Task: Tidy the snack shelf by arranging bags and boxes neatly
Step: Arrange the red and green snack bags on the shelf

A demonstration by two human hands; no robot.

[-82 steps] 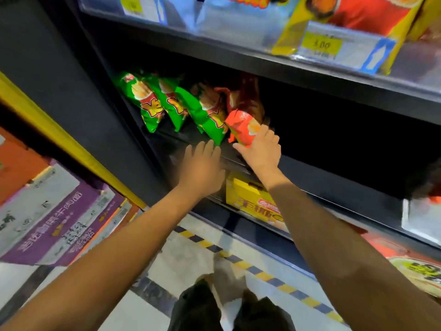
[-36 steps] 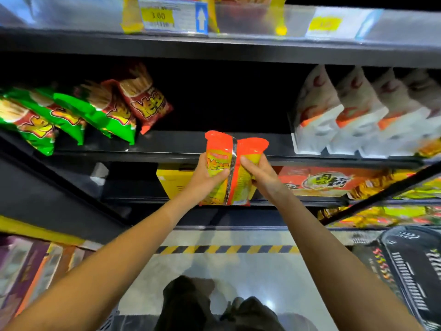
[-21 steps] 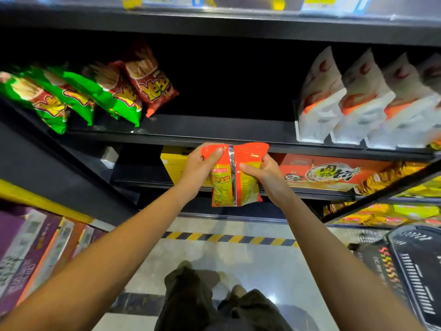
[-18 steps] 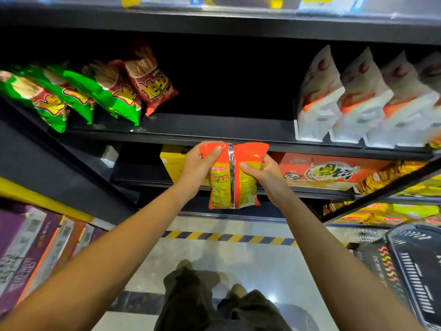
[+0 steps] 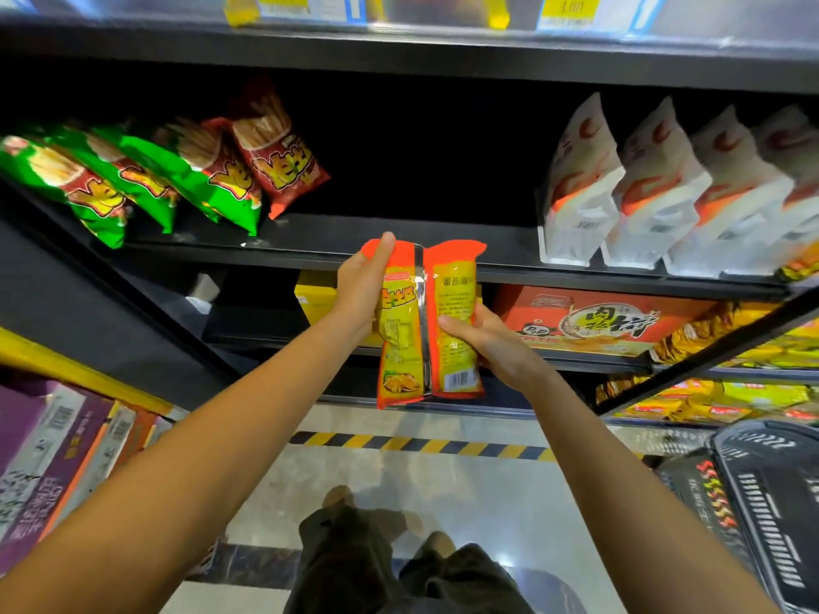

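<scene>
Before the shelf (image 5: 310,254), both hands grip an orange snack bag (image 5: 427,321).

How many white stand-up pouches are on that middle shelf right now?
4 white stand-up pouches in a row at the middle shelf's right end. More may be hidden past the frame's edge.

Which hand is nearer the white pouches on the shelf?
Right. The right hand grips the orange snack bag on its right side, towards the white pouches up and to the right. The left hand grips the bag's left side, farther away.
</scene>
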